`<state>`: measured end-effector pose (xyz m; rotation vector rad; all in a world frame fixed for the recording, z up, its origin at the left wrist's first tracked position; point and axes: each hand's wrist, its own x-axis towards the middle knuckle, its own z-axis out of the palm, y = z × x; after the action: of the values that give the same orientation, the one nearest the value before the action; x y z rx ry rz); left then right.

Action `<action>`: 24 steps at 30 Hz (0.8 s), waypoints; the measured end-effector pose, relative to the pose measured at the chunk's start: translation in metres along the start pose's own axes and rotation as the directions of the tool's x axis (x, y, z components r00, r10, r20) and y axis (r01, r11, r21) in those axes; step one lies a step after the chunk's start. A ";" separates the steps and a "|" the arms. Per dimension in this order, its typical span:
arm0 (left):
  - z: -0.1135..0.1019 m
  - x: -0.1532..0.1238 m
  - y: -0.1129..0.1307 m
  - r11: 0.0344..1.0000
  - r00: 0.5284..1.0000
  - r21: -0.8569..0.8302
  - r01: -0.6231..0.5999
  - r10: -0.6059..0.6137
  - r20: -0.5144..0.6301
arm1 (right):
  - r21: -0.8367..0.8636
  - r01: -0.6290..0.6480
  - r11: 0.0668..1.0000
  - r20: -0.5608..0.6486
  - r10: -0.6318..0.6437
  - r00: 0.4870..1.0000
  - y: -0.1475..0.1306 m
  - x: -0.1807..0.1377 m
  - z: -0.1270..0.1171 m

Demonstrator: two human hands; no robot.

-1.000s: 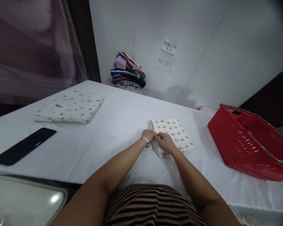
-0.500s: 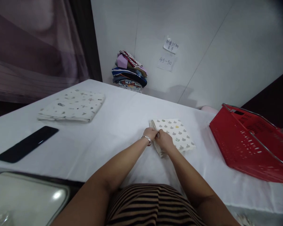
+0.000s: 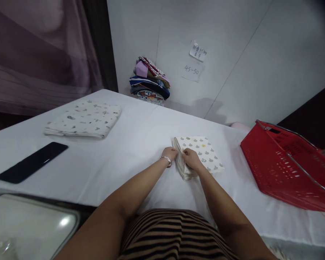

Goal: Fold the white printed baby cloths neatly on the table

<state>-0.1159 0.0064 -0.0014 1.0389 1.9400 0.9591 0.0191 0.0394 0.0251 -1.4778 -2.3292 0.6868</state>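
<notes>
A folded cream cloth (image 3: 204, 153) with grey, yellow and green motifs lies on the white-covered table, its layered fold edge facing left. At that edge my left hand (image 3: 170, 153), with a bracelet on the wrist, has its fingers closed on the cloth layers. Just to the right, my right hand (image 3: 191, 159) pinches the upper layer of the same cloth near the fold. A small gap separates the two hands. Farther left lies another folded white cloth (image 3: 86, 119) with small scattered prints, touched by neither hand.
On the right stands a red plastic basket (image 3: 276, 169) with metal handles. A long black flat object (image 3: 32, 162) lies at the table's left. Several folded fabrics (image 3: 150, 81) are stacked by the wall. A pale glossy lid-like surface (image 3: 29, 224) is at lower left.
My hands have moved slightly apart from where they met at the fold, the left one shifting left. The cloth's fold edge shows more clearly between them.
</notes>
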 end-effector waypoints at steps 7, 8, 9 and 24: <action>0.004 0.002 0.003 0.994 1.000 0.109 0.002 -0.002 -0.004 | 0.025 -0.001 1.000 -0.012 0.001 1.000 -0.001 0.000 0.002; 0.004 0.002 0.002 0.992 1.000 0.124 0.005 -0.004 -0.003 | 0.029 -0.003 1.000 -0.011 0.003 1.000 -0.001 -0.001 0.003; 0.005 0.003 0.002 0.991 1.000 0.136 0.007 -0.007 -0.004 | 0.033 -0.006 0.999 -0.009 0.007 1.000 -0.001 -0.001 0.003; 0.005 -0.002 0.009 0.987 0.997 0.156 0.040 -0.049 0.055 | 0.021 -0.007 1.000 -0.001 0.007 1.000 0.000 0.000 0.006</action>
<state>-0.1076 0.0099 0.0042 1.0931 2.0055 0.7546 0.0160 0.0380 0.0205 -1.4780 -2.3094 0.7105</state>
